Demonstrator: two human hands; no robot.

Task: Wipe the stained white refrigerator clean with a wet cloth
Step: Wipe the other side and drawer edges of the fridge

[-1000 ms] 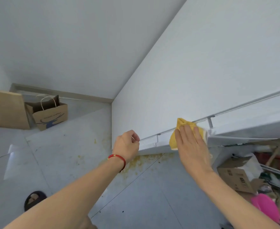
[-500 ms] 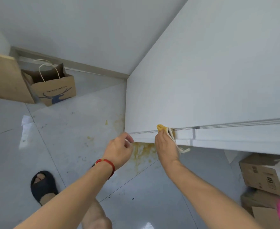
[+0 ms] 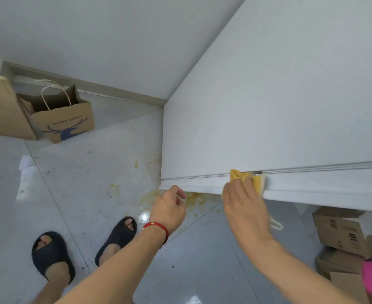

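Pressure from your right hand (image 3: 244, 207) flattens the folded yellow cloth (image 3: 245, 179) against the white refrigerator (image 3: 268, 106) seam, centre-right of frame; your left hand (image 3: 169, 207), loosely curled and empty, hovers beside.

Bright, even light; wide-angle edge distortion
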